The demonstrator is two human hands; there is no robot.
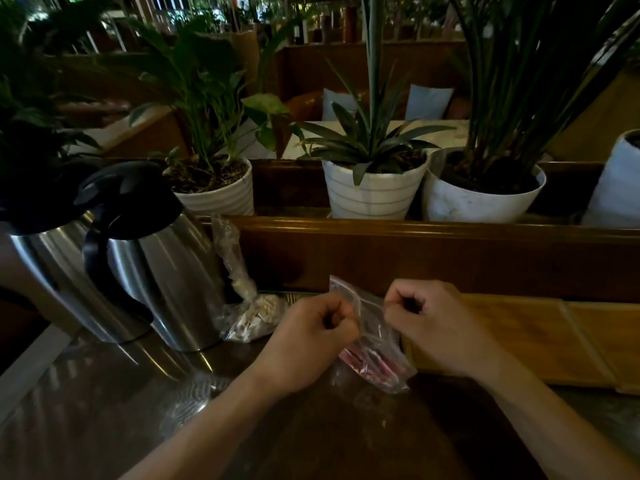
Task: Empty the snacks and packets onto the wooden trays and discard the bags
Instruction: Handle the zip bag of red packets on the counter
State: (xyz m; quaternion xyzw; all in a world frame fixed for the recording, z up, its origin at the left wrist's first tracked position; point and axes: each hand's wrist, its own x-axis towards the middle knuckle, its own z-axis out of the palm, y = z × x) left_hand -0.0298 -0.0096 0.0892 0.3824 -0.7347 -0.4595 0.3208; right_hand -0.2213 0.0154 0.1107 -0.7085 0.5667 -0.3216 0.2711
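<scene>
A clear plastic bag (372, 355) with red packets inside hangs between my two hands above the dark table. My left hand (311, 337) pinches the bag's top edge on the left side. My right hand (436, 327) pinches the same edge on the right side. Both fists are closed on the plastic, a little apart. Just right of the bag lies a wooden tray (540, 341) with dividers; the compartments I can see hold nothing. A second clear bag (247, 315) with pale snacks stands to the left, its twisted top leaning against the wooden ledge.
Two steel jugs (162, 271) with black lids stand at the left on the glossy table (104, 410). A wooden ledge (415, 251) runs behind the hands. Several white pots with plants (374, 192) sit beyond it.
</scene>
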